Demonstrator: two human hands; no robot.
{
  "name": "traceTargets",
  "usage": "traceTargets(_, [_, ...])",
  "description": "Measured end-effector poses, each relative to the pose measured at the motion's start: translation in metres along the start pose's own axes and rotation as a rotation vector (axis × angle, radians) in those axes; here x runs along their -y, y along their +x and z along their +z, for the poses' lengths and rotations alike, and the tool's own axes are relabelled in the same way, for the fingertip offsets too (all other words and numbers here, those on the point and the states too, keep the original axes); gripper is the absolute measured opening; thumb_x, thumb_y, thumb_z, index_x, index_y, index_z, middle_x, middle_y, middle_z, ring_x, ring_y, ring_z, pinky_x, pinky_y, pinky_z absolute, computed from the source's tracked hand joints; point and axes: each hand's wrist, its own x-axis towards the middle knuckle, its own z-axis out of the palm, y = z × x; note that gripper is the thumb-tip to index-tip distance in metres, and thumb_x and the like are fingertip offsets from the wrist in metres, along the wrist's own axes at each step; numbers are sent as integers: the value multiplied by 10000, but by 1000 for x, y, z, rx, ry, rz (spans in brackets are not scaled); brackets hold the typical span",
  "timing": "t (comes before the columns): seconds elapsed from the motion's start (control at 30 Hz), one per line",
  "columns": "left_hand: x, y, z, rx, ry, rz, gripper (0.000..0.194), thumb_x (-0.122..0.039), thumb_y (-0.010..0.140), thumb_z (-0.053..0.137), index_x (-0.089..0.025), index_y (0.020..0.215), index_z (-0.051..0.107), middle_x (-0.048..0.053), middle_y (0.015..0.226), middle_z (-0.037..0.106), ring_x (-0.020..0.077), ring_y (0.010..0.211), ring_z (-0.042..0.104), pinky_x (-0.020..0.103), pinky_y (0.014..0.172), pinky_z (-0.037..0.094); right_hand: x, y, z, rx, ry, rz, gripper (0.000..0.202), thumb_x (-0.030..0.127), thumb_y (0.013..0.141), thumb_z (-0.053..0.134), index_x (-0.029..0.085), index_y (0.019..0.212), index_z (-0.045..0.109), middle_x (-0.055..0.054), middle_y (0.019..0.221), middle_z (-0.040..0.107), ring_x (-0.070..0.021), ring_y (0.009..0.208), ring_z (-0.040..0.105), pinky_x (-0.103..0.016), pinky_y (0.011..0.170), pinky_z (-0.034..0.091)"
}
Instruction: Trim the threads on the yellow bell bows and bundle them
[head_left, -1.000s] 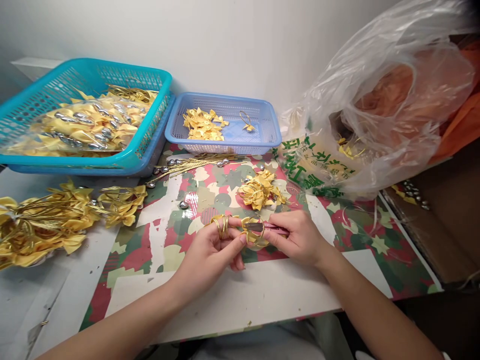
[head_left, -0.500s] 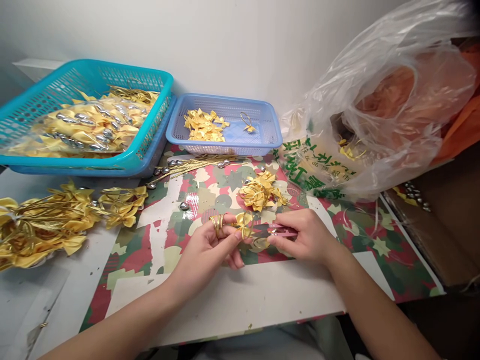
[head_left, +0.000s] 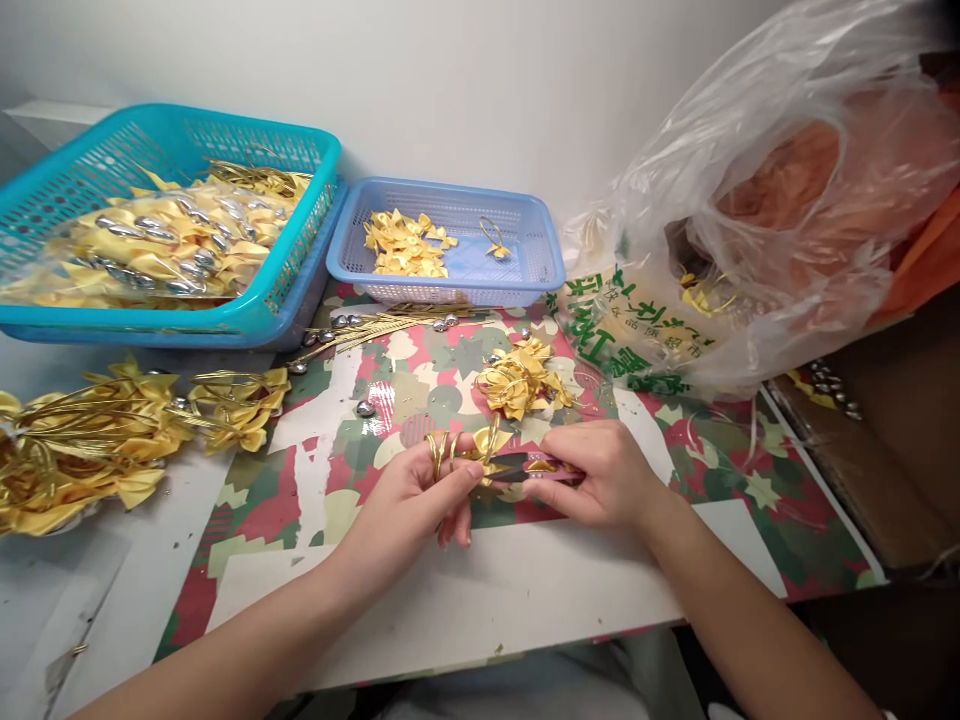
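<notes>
Between thumb and forefinger, my left hand point(head_left: 435, 485) pinches a gold bow point(head_left: 493, 445) with a gold cord loop. Several gold cord rings point(head_left: 444, 455) circle the fingers of that hand. My right hand point(head_left: 596, 472) is closed around small scissors point(head_left: 551, 467) with pinkish handles. Their dark blades point(head_left: 511, 467) point left and touch or nearly touch the bow; exact contact is hard to tell. Just behind the hands lies a pile of gold bows point(head_left: 521, 380) on the patterned sheet.
A turquoise basket point(head_left: 300, 240) of bagged bows stands back left, beside a blue basket point(head_left: 536, 285) with bows. Gold bundles point(head_left: 90, 440) lie at left. Gold cords point(head_left: 375, 328) and silver beads point(head_left: 365, 409) lie behind the hands. A plastic bag point(head_left: 675, 300) fills the right.
The scissor blades have come closer to the bow, and the bow with its loop has turned in my left fingers. The view has shifted slightly.
</notes>
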Motion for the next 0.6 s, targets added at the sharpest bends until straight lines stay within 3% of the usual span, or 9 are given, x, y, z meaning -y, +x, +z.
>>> traceTargets(0.37, [-12, -1, 4, -50, 0, -66, 426, -415, 715, 680, -147, 1003, 516, -108, 383, 478, 83, 378, 400, 202, 417, 252, 2, 1, -1, -42, -103, -25, 442, 416, 881, 558, 189, 564, 350, 57, 485, 362, -79, 467, 296, -236, 496, 201])
traceTargets(0.6, [-12, -1, 4, -74, -5, -74, 432, -379, 703, 680, -124, 1026, 549, -90, 421, 529, 68, 363, 407, 197, 406, 243, 2, -1, -2, -70, -165, -72, 429, 401, 893, 548, 192, 558, 379, 51, 484, 389, -86, 462, 308, -246, 496, 206])
